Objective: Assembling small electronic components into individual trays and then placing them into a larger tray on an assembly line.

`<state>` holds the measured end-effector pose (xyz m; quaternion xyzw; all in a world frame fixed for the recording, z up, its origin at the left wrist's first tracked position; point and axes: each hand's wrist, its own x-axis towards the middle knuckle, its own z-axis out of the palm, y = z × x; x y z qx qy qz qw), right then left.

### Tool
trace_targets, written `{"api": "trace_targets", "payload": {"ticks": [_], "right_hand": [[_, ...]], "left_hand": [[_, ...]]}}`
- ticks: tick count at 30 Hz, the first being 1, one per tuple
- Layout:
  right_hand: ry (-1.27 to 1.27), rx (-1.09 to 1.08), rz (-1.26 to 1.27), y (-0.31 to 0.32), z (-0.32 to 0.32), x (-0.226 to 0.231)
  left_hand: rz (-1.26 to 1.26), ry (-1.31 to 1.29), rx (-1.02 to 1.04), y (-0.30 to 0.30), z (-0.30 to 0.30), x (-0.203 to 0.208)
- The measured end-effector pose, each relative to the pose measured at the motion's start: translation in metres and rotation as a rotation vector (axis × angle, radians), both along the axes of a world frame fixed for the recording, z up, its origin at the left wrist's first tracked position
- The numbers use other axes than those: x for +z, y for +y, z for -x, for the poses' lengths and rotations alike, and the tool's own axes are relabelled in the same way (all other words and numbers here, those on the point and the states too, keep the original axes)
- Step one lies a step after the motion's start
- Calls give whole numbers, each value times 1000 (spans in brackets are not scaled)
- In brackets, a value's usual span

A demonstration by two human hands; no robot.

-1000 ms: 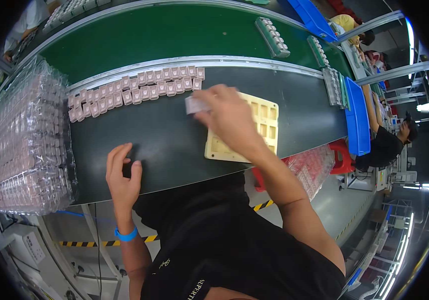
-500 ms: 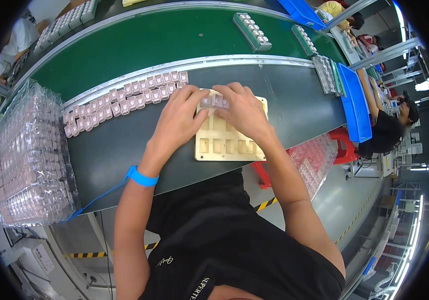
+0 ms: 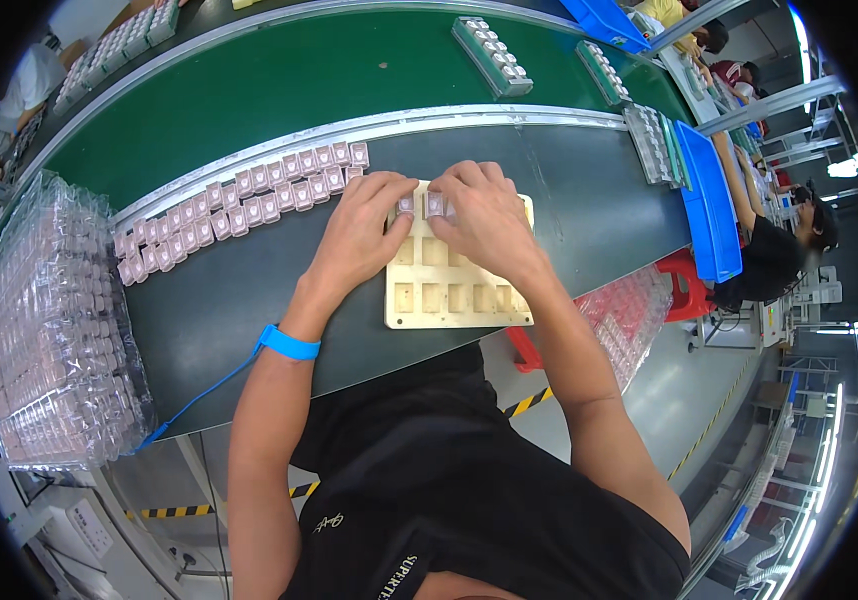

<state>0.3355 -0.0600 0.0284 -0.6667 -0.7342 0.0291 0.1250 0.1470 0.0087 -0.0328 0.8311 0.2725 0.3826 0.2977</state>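
A cream fixture block (image 3: 459,319) with rows of square pockets lies on the table before me. Both hands are over its far row. My left hand (image 3: 361,218) is closed, thumb and fingers pinching a small translucent pinkish square piece (image 3: 405,204) at the far left pocket. Just right of it, my right hand (image 3: 487,218) has its fingers curled down around another such piece (image 3: 436,205). My fingers partly hide both pieces, and whether they sit fully in the pockets cannot be seen. The pockets in the nearest row hold nothing.
Two rows of pinkish square pieces (image 3: 237,218) stretch leftward along the metal rail. A plastic-wrapped stack of trays (image 3: 54,330) stands at far left. Beyond the rail, loaded holders (image 3: 492,58) sit on the green conveyor (image 3: 279,90). A blue bin (image 3: 711,215) is at right. My blue wrist strap (image 3: 289,344) trails a cord.
The pieces between my hands, bunched together before, now stand apart, one by each hand. My right hand has shifted slightly. The whole view has moved a little.
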Motion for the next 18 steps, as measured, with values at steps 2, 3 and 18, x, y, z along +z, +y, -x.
{"api": "trace_targets", "payload": {"ticks": [2,3,18], "right_hand": [[7,23,8,0,-1,4],[68,0,66,-3,-2,11],[31,-49,167,-2,-21,18]], "left_hand": [[49,3,-5,-1,3,-1],[43,10,10,-3,5,-3],[-235,37,39,-10,0,2]]}}
